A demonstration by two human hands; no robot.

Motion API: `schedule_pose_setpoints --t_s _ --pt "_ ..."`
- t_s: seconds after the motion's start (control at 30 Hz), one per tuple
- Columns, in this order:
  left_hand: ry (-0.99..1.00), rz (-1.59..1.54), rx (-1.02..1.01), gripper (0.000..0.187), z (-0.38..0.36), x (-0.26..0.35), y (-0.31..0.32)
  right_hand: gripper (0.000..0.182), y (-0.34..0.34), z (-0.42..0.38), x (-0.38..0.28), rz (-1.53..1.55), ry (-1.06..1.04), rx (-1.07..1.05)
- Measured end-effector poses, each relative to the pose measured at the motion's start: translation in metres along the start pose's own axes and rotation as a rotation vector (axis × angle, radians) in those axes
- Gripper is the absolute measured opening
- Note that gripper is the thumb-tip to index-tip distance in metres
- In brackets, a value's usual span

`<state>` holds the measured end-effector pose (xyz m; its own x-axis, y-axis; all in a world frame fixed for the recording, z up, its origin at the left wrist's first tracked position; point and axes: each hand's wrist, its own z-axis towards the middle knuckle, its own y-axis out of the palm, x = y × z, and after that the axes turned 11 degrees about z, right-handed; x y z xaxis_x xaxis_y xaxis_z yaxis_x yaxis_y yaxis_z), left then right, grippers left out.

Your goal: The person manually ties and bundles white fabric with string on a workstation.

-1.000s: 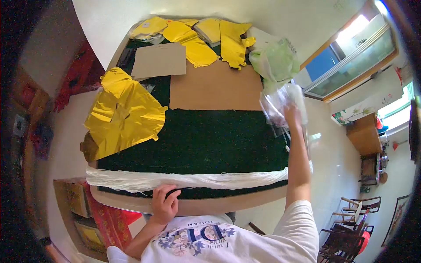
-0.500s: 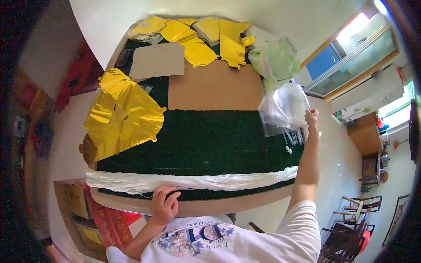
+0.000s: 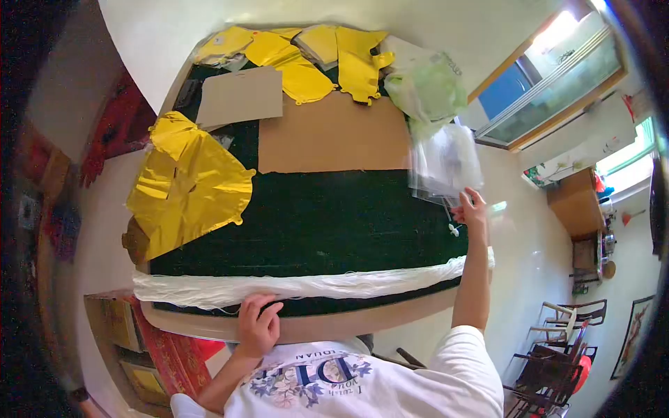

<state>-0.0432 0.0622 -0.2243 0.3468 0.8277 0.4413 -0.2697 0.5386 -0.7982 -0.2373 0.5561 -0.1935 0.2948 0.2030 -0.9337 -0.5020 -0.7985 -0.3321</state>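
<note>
A long hank of white string (image 3: pixel 355 285) stretches along the near side of a dark green table top (image 3: pixel 334 223). My left hand (image 3: pixel 259 324) rests at the table's front edge against the hank, fingers loosely bent and apart, holding nothing. At the right, my right hand (image 3: pixel 472 207) is beside the lower edge of some clear plastic bags (image 3: pixel 446 164). Its fingers curl over the thin white sticks (image 3: pixel 448 207) under the bags; what is between them is hidden. A small white piece (image 3: pixel 454 229) lies just below that hand.
A yellow foil sheet (image 3: pixel 191 184) lies at the left, with more yellow foil pieces (image 3: pixel 300 73) at the back. A grey card (image 3: pixel 240 97) overlaps a brown cardboard sheet (image 3: pixel 334 136). A green plastic bag (image 3: pixel 425 90) sits back right. Chairs (image 3: pixel 557 348) stand off to the right.
My right hand has moved down and left, from the right edge of the clear bags to the sticks below them. My left hand stays put. The view has shifted slightly.
</note>
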Motion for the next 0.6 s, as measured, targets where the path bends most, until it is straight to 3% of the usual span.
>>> schedule_pose_setpoints --t_s 0.07,0.1,0.23,0.33,0.37,0.47,0.6 --pt "-0.004 0.004 0.0 0.029 0.0 0.001 -0.001 0.035 -0.009 0.001 0.001 -0.417 -0.376 0.184" --pt "-0.002 0.003 -0.005 0.029 0.0 0.002 -0.002 0.023 -0.016 0.0 -0.001 -0.383 -0.355 0.315" --pt "0.01 0.002 -0.01 0.03 0.002 0.003 -0.002 0.027 -0.056 0.06 0.044 -0.369 -0.383 0.4" --pt "0.006 0.0 -0.014 0.029 0.002 0.003 -0.003 0.027 -0.075 0.107 0.081 -0.371 -0.104 0.162" --pt "0.002 0.001 -0.014 0.029 0.002 0.003 -0.002 0.03 -0.063 0.081 0.052 -0.437 -0.072 0.159" --pt "-0.004 0.01 -0.012 0.029 0.003 0.004 -0.004 0.031 -0.058 0.079 0.048 -0.38 -0.102 0.174" --pt "0.005 0.006 -0.009 0.028 0.004 0.004 -0.003 0.029 -0.045 0.064 0.029 -0.477 -0.125 0.037"
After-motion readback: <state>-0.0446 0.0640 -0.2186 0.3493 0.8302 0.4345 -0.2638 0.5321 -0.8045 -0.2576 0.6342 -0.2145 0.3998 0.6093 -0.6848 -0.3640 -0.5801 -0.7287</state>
